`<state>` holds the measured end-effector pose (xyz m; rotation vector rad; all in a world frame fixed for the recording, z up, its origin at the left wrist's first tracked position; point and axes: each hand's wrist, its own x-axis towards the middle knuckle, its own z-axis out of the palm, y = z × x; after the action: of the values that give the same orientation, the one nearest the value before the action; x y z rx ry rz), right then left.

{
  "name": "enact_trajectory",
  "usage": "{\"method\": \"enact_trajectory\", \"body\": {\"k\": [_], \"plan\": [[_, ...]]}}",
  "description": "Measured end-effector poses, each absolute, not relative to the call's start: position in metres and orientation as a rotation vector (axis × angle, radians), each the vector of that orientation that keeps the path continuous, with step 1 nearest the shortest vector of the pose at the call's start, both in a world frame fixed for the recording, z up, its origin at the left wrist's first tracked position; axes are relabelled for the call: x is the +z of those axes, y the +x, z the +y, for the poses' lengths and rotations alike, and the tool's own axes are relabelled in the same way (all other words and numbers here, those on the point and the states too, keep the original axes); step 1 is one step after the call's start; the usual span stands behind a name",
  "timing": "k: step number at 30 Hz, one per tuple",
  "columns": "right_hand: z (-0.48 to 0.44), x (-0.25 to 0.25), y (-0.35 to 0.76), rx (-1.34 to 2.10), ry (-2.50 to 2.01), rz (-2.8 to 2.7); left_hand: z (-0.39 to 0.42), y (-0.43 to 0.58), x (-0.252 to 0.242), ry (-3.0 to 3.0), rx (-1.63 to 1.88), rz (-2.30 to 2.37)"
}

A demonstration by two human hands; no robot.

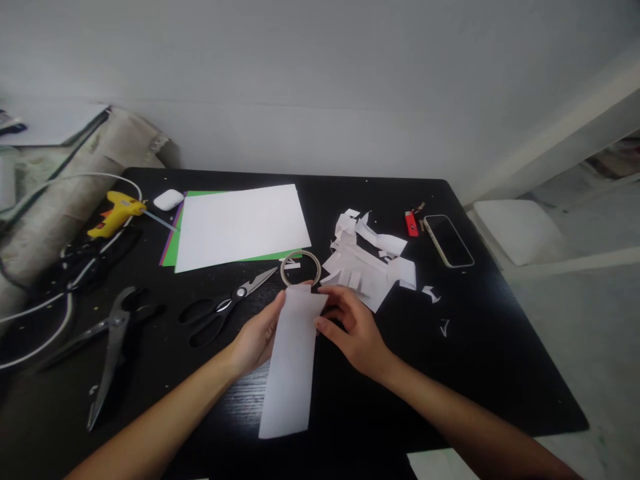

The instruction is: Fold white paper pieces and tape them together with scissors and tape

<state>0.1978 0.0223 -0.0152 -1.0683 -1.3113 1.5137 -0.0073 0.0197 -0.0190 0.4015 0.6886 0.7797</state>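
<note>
A long white paper strip (pixel 291 363) hangs toward me over the black table, with a small flap at its top end. My left hand (pixel 260 337) grips its left edge near the top, the fingers partly hidden behind the paper. On the other side, my right hand (pixel 353 330) has its thumb and fingers at the strip's upper right edge, curved round with a gap between them. Just beyond the strip's top lies a ring-shaped roll (pixel 316 261). Black-handled scissors (pixel 227 303) lie with blades nearly closed, left of my left hand.
White paper scraps (pixel 367 263) lie beyond my right hand. White sheets (pixel 243 227) rest on green paper (pixel 171 247) at the back left. A yellow glue gun (pixel 117 213), cables and large shears (pixel 117 323) are left; a red lighter (pixel 411 224) and phone (pixel 449 241) are right.
</note>
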Motion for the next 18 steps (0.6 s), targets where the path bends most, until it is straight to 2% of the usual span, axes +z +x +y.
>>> {"method": "enact_trajectory", "body": {"k": [5,11,18], "plan": [[0.029,-0.011,0.201,1.708,-1.084,-1.153,0.015,-0.001,-0.019,0.548,0.878,0.703],[0.041,-0.01,0.213,1.725,-1.117,-1.062,0.019,-0.006,-0.015,0.65,0.985,0.825],[0.046,-0.015,0.219,1.703,-1.168,-1.145,0.033,-0.027,-0.011,0.927,0.884,1.145]]}}
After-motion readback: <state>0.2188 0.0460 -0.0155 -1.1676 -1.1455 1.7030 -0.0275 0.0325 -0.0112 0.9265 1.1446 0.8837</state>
